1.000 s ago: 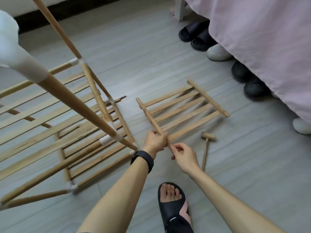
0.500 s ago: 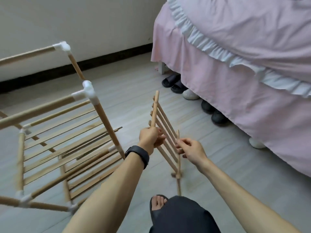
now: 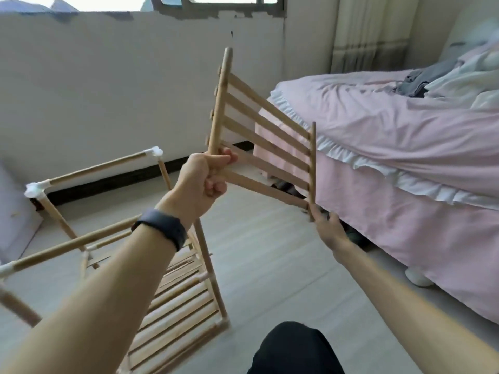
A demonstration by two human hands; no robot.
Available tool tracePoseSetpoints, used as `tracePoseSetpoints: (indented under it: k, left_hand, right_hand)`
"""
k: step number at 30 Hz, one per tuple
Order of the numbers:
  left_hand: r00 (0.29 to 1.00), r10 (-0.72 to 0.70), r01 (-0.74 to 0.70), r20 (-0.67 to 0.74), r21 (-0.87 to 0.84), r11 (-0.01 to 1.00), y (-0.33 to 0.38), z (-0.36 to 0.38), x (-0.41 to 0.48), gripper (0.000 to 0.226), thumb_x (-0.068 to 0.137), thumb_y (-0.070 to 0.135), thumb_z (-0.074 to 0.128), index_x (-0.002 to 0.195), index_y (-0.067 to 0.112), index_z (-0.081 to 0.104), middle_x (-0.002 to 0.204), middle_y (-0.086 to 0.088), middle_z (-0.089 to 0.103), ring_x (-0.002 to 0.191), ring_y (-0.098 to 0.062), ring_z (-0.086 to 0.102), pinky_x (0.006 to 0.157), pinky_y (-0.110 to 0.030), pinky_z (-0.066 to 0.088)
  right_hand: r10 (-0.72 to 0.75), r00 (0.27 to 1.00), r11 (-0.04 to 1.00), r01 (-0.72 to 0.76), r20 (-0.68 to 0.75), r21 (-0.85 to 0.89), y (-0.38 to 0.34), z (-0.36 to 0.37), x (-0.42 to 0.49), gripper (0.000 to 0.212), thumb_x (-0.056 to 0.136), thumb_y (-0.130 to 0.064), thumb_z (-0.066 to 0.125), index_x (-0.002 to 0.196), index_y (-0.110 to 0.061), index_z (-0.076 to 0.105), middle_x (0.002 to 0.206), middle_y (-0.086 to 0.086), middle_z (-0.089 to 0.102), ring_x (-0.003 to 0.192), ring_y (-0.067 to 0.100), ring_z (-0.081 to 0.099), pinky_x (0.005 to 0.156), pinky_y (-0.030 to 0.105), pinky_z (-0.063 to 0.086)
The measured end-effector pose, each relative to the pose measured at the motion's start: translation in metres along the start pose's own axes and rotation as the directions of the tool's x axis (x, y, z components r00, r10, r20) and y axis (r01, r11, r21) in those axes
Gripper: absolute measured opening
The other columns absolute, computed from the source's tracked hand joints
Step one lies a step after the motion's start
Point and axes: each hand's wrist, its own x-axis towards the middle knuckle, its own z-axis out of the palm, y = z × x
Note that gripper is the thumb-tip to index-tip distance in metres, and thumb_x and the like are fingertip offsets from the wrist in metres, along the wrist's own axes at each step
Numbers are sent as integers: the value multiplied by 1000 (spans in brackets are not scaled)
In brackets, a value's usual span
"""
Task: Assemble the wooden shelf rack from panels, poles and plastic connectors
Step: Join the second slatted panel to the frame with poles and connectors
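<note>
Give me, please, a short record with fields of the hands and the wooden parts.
Panel: slatted light wooden panel, held in the air, on edge, rails roughly upright
Left hand: grips the panel's left rail near its lower end
Right hand: holds the right rail's lower end
Rack: partly built frame of wooden poles and white plastic connectors, on the floor at the left
Nearby: pink-covered bed at the right

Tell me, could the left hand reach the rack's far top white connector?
Probably: open air lies between the left hand and the white connector, but that hand grips the slatted panel, so it must let go first.
</note>
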Motion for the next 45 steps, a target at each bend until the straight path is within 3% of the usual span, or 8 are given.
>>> tracePoseSetpoints:
  k: [2,5,9,14,19,29,34,45]
  left_hand:
    - [998,49,-45,43,-74,996,27,-24,-13,15,94,1,52,90,13,61,86,1,67,33,-4,23,34,-13,26]
    - [988,133,-123,72,-132,984,58,-70,-35,12,87,4,55,87,14,61,84,1,67,32,-4,27,33,-12,27]
    - [964,253,-251,-84,36,967,87,-133,-59,13,92,5,51,90,12,62,89,-6,70,32,-3,29,32,-14,30]
    - [823,460,-344,-334,350,871,106,-208,-93,8,96,9,52,96,11,60,90,-11,71,35,-5,32,32,-16,30]
    - [753,421,-149,-506,492,858,110,-260,-114,27,104,41,44,105,14,48,87,-9,57,42,-8,42,39,-22,36]
    - [790,238,-172,-565,169,971,76,-305,-117,34,102,29,48,119,8,69,108,-19,66,99,-29,64,88,-36,53]
    - [730,339,-206,-594,282,937,47,-311,-103,30,105,23,43,127,20,64,107,-5,76,99,-21,72,79,-32,50]
    - [691,159,-273,-705,-50,961,21,-329,-91,20,106,23,43,116,16,58,86,-10,58,63,-20,61,57,-32,56]
  right_hand:
    - [-42,996,995,34,82,98,-32,14,-3,69,98,-69,41,126,-9,60,115,17,63,99,31,63,98,60,48]
    - [-65,981,962,13,184,271,-77,42,-7,47,100,-60,47,109,-18,63,104,4,68,83,20,67,79,42,57]
    - [-200,947,872,54,253,486,-131,87,-18,37,95,-54,61,95,-17,60,68,-3,46,51,10,42,46,25,37]
    - [-348,851,877,149,392,456,-179,151,-47,38,101,-55,51,84,-22,52,58,-5,37,46,9,37,45,26,32]
    - [-507,811,858,443,291,258,-198,202,-70,52,101,-64,37,86,-18,53,70,2,47,62,18,44,59,35,39]
    - [-472,827,882,437,305,177,-185,247,-52,53,99,-66,36,93,-16,52,74,5,48,66,21,45,57,35,37]
    - [-438,810,896,359,391,260,-185,249,-40,40,104,-53,40,83,-20,45,63,-2,37,57,15,35,56,33,32]
    - [-361,693,920,373,623,118,-185,266,-13,31,109,-43,38,97,-18,50,72,-1,47,67,16,45,67,30,43]
